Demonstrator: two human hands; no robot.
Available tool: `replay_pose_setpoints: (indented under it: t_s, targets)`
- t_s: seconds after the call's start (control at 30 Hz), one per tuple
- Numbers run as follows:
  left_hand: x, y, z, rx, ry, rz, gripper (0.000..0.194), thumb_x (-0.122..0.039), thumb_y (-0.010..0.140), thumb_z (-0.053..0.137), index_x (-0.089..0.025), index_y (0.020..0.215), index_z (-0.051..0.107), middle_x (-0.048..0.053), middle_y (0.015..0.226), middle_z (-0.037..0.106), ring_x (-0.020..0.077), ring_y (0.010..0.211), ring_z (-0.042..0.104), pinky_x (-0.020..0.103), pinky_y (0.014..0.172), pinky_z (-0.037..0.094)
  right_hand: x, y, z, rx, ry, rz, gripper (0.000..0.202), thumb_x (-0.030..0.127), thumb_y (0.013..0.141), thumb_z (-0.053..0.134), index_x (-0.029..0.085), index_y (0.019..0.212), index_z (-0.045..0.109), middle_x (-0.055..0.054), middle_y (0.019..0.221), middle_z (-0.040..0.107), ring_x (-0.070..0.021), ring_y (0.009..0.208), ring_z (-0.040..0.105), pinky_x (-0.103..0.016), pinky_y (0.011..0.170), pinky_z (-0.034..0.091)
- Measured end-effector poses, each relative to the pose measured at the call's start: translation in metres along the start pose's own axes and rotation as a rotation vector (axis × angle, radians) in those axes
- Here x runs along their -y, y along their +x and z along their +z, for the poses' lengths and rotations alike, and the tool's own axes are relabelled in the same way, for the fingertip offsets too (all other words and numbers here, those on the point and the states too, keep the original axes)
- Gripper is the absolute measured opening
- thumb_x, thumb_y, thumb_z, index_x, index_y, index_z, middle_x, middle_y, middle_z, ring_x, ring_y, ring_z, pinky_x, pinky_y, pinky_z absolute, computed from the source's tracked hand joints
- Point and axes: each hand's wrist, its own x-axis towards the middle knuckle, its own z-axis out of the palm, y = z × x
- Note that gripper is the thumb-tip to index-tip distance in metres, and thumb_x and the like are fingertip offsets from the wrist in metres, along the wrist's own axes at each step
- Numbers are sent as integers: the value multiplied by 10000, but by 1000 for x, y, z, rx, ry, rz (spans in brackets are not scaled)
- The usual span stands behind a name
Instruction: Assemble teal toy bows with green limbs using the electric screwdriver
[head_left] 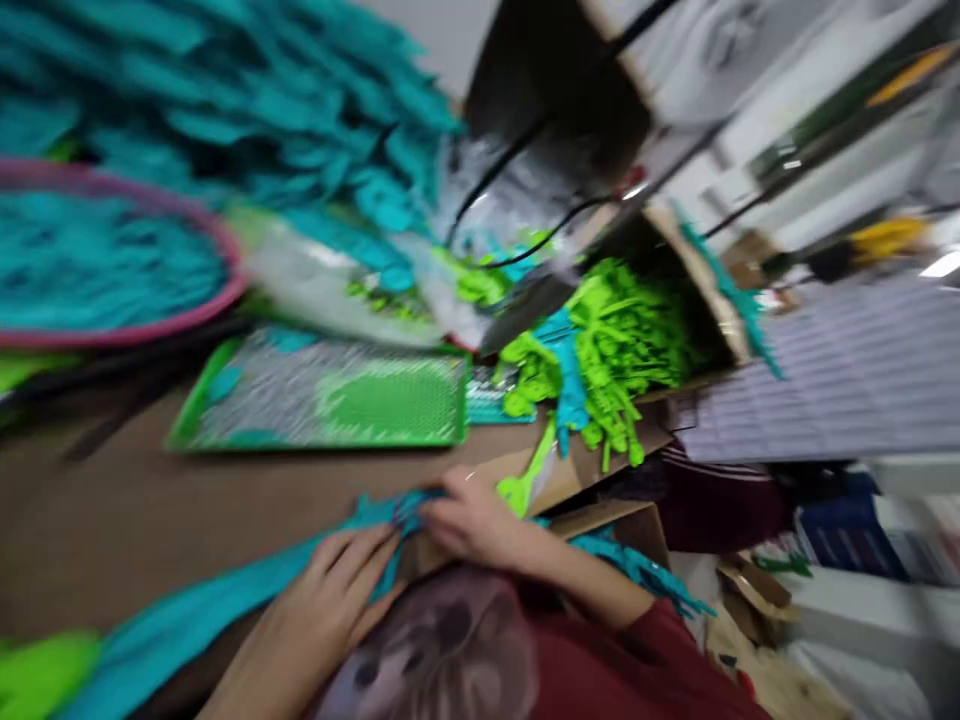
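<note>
A long teal strip of soft material point(225, 600) stretches from the lower left to my hands near the table's front edge. My left hand point(337, 590) lies over it with bent fingers, gripping it near its upper end. Close on the right, my right hand point(465, 515) pinches the end of the same teal piece. The two hands are a short gap apart. Beyond them lies a green tray point(390, 400) filled with small silvery bits. Motion blur hides the fine detail at the fingertips.
A pink-rimmed basket point(232, 250) of teal pieces stands at the left, before a large teal pile point(225, 100). Lime green pieces point(630, 330) spill from a cardboard box point(720, 290). One lime piece point(517, 490) lies near my right hand. An open box point(649, 530) holds teal pieces.
</note>
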Motion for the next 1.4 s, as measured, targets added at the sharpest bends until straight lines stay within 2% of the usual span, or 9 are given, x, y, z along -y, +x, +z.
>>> replay_pose_setpoints:
  t_s: [0.07, 0.17, 0.27, 0.37, 0.47, 0.67, 0.93, 1.13, 1.4]
  targets:
    - [-5, -11, -2, 95, 95, -34, 233, -175, 959, 524, -121, 1099, 703, 142, 1051, 710, 282, 963, 615, 391, 857, 521, -3, -15, 7, -112, 20, 16, 164, 182, 953, 536, 171, 1059, 660, -151, 1128, 637, -226, 1029, 594, -365, 857, 520]
    - [-5, -9, -1, 209, 165, -90, 258, -178, 966, 510, -95, 1123, 697, 130, 1072, 704, 281, 967, 600, 377, 847, 530, -1, -31, 6, -278, 73, 63, 170, 148, 955, 515, 175, 1070, 637, -122, 1013, 645, -213, 941, 591, -374, 818, 505]
    - [-8, -4, -1, 225, 175, -98, 258, -171, 963, 523, -58, 1125, 688, 144, 1082, 696, 290, 983, 587, 388, 840, 537, 8, -34, 2, -379, 67, 122, 125, 136, 940, 560, 181, 1035, 629, -82, 924, 636, -189, 865, 578, -341, 767, 490]
    - [-13, -3, 1, 211, 163, -99, 255, -164, 949, 560, -46, 1144, 675, 149, 1079, 690, 285, 996, 582, 384, 843, 531, 11, -29, 2, -374, 29, 157, 90, 156, 949, 565, 168, 998, 640, -81, 901, 626, -187, 839, 554, -327, 730, 478]
    - [-15, -4, 4, 227, 156, -126, 257, -166, 944, 576, -53, 1155, 672, 141, 1087, 689, 283, 1008, 579, 388, 853, 520, 6, -26, 5, -337, -53, 92, 103, 148, 950, 556, 150, 967, 657, -81, 872, 622, -184, 799, 524, -325, 703, 465]
    - [-16, -2, 2, 285, 126, -162, 249, -155, 956, 552, -119, 1158, 693, 121, 1112, 702, 269, 1043, 589, 393, 900, 505, -7, -40, 9, -291, -199, -99, 259, 138, 915, 595, 98, 1164, 658, -123, 1004, 664, -227, 930, 555, -361, 794, 513]
    - [-19, 5, -4, 366, 205, -172, 261, -110, 926, 547, -106, 1146, 689, 118, 1105, 695, 265, 1024, 594, 371, 819, 500, 5, -22, 4, -326, -237, -35, 203, 194, 937, 586, 106, 1103, 664, -125, 969, 679, -234, 928, 581, -373, 776, 520]
    - [-22, 2, -1, 288, 235, -180, 257, -125, 937, 538, -86, 1143, 688, 120, 1090, 693, 266, 1038, 581, 374, 858, 473, 7, -17, 9, -452, -260, -60, 108, 170, 935, 589, 124, 991, 670, -103, 895, 671, -208, 859, 570, -346, 744, 509]
    - [-24, 2, -1, 287, 249, -199, 277, -135, 943, 531, -103, 1167, 689, 131, 1132, 695, 269, 1054, 594, 375, 861, 463, 9, -17, 8, -337, -222, 20, 136, 195, 952, 563, 125, 1008, 666, -124, 982, 658, -226, 948, 557, -360, 797, 512]
